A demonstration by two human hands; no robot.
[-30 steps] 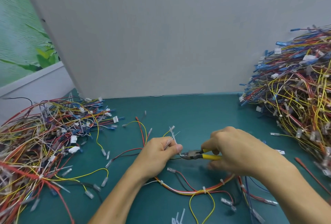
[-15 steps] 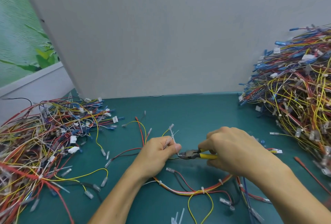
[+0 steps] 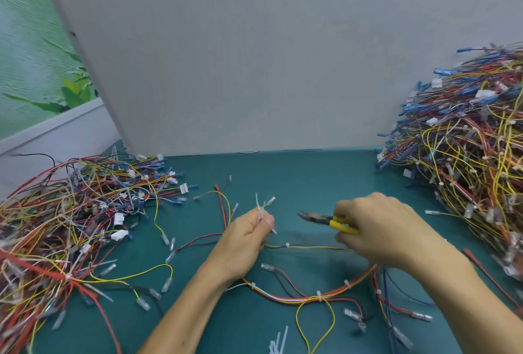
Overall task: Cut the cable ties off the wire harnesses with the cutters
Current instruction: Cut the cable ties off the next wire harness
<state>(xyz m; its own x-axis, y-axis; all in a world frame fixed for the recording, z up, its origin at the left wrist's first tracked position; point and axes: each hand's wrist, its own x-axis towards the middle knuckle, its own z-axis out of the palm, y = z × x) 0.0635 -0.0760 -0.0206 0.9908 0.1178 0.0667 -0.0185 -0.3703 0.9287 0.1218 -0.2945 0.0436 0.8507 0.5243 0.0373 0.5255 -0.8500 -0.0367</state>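
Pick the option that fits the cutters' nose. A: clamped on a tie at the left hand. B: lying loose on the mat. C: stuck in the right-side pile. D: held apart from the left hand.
D: the cutters, gripped by the right hand, point toward the left hand, which pinches white ties, with green mat showing between them.

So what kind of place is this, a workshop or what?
Likely a factory or workshop rework bench: heaps of wire harnesses on both sides of a teal mat, yellow-handled cutters in the right hand, cable ties in the left hand.
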